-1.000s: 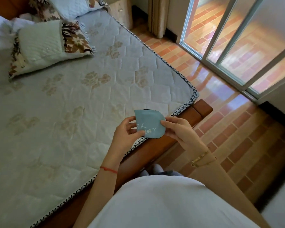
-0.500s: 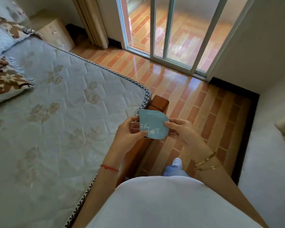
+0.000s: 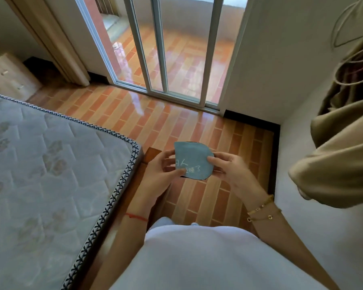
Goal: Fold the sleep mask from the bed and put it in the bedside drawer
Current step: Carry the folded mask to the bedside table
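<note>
Two-handed grip: left hand and right hand both pinch the folded light-blue fabric sleep mask, thumbs on its printed face
Mask position: held in the air before the white-shirted torso, above the red-brown brick-pattern floor, just past the bed corner
Bed: white quilted mattress with black-and-white trim, at left
Nightstand: pale wooden bedside drawer unit, far left, well apart from the mask
Beyond: sliding glass door

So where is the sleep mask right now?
In the head view, the folded sleep mask is held at centre between the left hand and right hand, above the brick floor, just right of the mattress corner.
</note>
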The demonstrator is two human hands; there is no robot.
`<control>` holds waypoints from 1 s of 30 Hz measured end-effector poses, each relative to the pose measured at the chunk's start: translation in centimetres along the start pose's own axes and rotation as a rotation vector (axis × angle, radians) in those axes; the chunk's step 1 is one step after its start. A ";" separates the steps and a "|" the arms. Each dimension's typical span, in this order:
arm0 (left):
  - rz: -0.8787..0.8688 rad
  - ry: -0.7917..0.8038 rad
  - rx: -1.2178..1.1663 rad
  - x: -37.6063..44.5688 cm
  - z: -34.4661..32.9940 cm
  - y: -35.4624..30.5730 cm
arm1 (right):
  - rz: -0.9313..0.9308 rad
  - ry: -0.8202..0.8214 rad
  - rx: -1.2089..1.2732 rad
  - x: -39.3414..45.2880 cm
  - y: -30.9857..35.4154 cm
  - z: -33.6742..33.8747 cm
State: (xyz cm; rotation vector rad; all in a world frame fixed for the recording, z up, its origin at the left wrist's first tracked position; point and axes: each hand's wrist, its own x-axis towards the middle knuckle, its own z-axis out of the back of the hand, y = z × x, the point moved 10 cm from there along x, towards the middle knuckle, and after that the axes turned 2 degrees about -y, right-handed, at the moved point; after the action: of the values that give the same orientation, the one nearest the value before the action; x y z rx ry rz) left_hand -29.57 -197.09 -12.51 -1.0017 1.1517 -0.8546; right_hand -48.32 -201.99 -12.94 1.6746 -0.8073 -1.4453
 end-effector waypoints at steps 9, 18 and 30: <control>0.008 0.077 0.000 9.1 -4.8 -3.0 | 0.023 -0.029 0.024 7.8 3.8 4.3; 0.011 0.043 -0.005 21.8 -5.2 -6.3 | 0.001 -0.007 -0.007 20.3 9.8 4.2; 0.010 -0.112 -0.069 38.7 -0.1 -13.8 | 0.007 0.131 -0.057 38.3 22.0 -2.2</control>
State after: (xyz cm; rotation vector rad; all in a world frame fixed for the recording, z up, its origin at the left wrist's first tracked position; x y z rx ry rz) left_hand -22.09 -237.45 -11.85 -1.0862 1.0965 -0.7454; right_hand -39.72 -245.38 -13.03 1.7027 -0.6928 -1.3261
